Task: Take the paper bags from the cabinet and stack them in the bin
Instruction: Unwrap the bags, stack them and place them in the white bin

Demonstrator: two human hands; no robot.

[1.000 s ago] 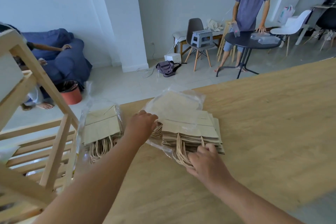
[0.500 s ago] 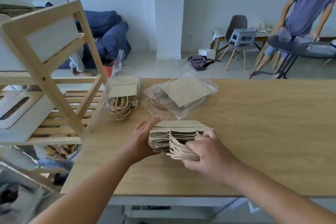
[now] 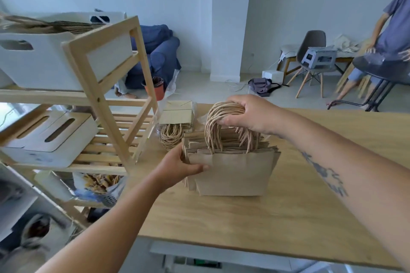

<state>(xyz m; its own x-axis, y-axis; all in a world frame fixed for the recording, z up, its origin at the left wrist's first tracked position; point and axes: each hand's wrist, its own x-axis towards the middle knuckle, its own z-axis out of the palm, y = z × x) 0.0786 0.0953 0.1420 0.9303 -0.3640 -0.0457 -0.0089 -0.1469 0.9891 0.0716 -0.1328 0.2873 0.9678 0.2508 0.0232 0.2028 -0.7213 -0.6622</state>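
Note:
A bundle of brown paper bags (image 3: 235, 173) stands upright on the wooden table (image 3: 310, 195). My right hand (image 3: 248, 115) grips their twisted rope handles from above. My left hand (image 3: 179, 166) pinches the bundle's left edge. Behind it another pack of paper bags (image 3: 176, 115) lies flat in clear plastic. A white bin (image 3: 44, 60) with paper bags showing at its top sits on the upper shelf of the wooden rack (image 3: 106, 104) at the left.
Flat white lids (image 3: 46, 135) lie on the rack's middle shelf, a metal cup (image 3: 108, 195) below. Beyond the table are a blue sofa (image 3: 159, 55), a red pot (image 3: 157, 86), a grey chair (image 3: 310, 60), and a person at a dark round table (image 3: 386, 68).
The bag bundle went from lying flat to standing upright. My right hand moved up onto the handles and my left hand closed on the bundle's left edge. My view swung left.

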